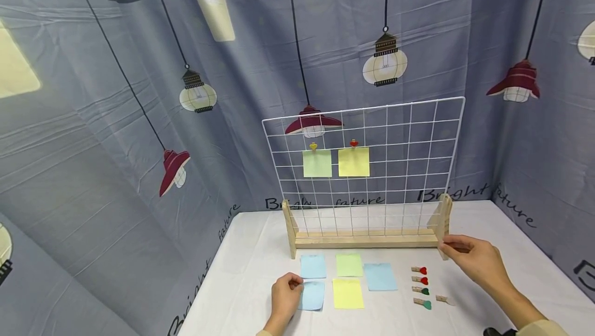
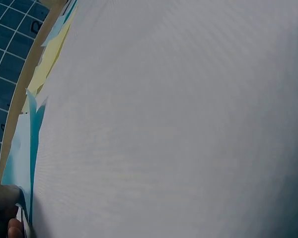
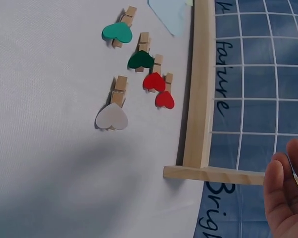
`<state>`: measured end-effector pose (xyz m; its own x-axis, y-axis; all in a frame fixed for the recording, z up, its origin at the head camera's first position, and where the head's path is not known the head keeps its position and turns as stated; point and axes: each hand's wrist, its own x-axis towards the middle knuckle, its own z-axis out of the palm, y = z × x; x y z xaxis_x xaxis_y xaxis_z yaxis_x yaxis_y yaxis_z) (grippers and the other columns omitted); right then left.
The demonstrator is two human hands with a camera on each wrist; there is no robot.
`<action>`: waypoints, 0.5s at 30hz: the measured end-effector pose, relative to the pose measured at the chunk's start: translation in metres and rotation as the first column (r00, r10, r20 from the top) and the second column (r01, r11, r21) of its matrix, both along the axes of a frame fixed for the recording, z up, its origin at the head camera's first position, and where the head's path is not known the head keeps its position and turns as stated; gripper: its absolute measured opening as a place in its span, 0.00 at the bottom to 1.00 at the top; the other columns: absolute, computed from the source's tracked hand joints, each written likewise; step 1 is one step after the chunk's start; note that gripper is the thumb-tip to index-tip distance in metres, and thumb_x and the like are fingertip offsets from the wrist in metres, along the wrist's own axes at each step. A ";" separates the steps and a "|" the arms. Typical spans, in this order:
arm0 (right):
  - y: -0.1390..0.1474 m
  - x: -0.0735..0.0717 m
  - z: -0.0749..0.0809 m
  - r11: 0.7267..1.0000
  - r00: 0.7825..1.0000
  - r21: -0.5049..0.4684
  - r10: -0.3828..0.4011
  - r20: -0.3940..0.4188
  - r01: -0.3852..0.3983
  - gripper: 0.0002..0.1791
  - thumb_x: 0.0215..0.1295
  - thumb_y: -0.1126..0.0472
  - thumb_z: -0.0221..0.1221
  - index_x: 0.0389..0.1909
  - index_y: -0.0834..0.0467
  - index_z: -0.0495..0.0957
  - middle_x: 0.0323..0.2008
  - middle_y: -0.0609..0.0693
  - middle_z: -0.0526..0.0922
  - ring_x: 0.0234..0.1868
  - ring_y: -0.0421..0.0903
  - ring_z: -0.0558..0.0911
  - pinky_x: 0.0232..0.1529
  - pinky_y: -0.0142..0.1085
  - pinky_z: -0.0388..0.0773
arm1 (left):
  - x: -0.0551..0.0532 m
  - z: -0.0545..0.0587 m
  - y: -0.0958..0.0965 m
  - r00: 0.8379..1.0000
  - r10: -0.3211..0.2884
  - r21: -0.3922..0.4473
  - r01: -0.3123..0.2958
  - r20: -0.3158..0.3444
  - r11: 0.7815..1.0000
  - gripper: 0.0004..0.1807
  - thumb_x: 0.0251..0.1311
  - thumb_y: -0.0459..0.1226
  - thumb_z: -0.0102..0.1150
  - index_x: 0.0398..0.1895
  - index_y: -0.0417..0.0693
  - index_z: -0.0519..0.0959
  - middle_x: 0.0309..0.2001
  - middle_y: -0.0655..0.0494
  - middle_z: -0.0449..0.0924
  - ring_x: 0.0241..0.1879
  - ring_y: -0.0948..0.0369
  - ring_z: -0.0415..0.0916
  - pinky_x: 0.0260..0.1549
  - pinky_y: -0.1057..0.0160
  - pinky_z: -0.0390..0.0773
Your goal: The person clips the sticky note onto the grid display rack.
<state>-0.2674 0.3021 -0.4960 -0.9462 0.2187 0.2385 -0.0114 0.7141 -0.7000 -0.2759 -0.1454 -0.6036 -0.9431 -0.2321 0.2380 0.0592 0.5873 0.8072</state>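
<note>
My left hand (image 1: 285, 294) pinches the left edge of a blue sticky note (image 1: 312, 296). Its sheet stands up from the cloth in the left wrist view, with thumb and fingertips at its near end. My right hand (image 1: 479, 261) is beside the right wooden foot (image 1: 444, 217) of a white wire grid rack (image 1: 395, 171); its fingertips overlap that foot in the head view. Loosely bent fingers with a gap by the thumb (image 3: 275, 186) show in the right wrist view. Two more blue notes, a green note (image 1: 348, 265) and a yellow note (image 1: 347, 293) lie on the table.
Several wooden clothespins with hearts lie front right, among them a red one (image 1: 419, 270), a teal one (image 1: 422, 303) and a white one (image 3: 112, 115). Clips hold a green note (image 1: 317, 163) and a yellow note (image 1: 354, 162) on the grid. A lamp-print curtain (image 1: 232, 160) surrounds the table.
</note>
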 end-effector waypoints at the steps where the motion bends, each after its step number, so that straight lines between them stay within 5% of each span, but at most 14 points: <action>1: 0.000 0.000 0.000 1.000 1.000 -0.001 0.001 0.000 -0.001 0.25 0.70 0.51 0.65 0.54 0.68 0.83 0.51 0.70 0.85 0.50 0.68 0.84 0.35 0.48 0.85 | 0.000 0.000 0.000 1.000 0.001 0.002 -0.001 0.001 1.000 0.10 0.49 0.25 0.71 0.25 0.50 0.84 0.23 0.63 0.80 0.26 0.68 0.69 0.28 0.70 0.69; 9: 0.001 -0.001 0.001 1.000 1.000 0.012 0.003 0.012 -0.003 0.26 0.70 0.48 0.65 0.54 0.67 0.83 0.51 0.69 0.86 0.49 0.68 0.85 0.35 0.47 0.85 | -0.001 0.000 -0.006 1.000 0.008 0.045 -0.010 0.025 0.999 0.09 0.52 0.26 0.70 0.27 0.51 0.85 0.24 0.64 0.80 0.26 0.69 0.69 0.30 0.70 0.69; 15: 0.004 -0.002 0.000 1.000 0.999 0.018 0.001 0.043 -0.002 0.29 0.70 0.44 0.64 0.55 0.67 0.82 0.51 0.69 0.86 0.50 0.68 0.84 0.35 0.46 0.84 | -0.002 0.004 -0.007 1.000 0.007 0.092 -0.008 0.008 0.996 0.08 0.54 0.26 0.69 0.29 0.49 0.84 0.28 0.55 0.85 0.29 0.67 0.73 0.32 0.70 0.72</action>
<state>-0.2689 0.3059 -0.4955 -0.9558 0.2136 0.2020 0.0172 0.7267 -0.6867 -0.2780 -0.1527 -0.5992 -0.9430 -0.2598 0.2078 0.0485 0.5107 0.8584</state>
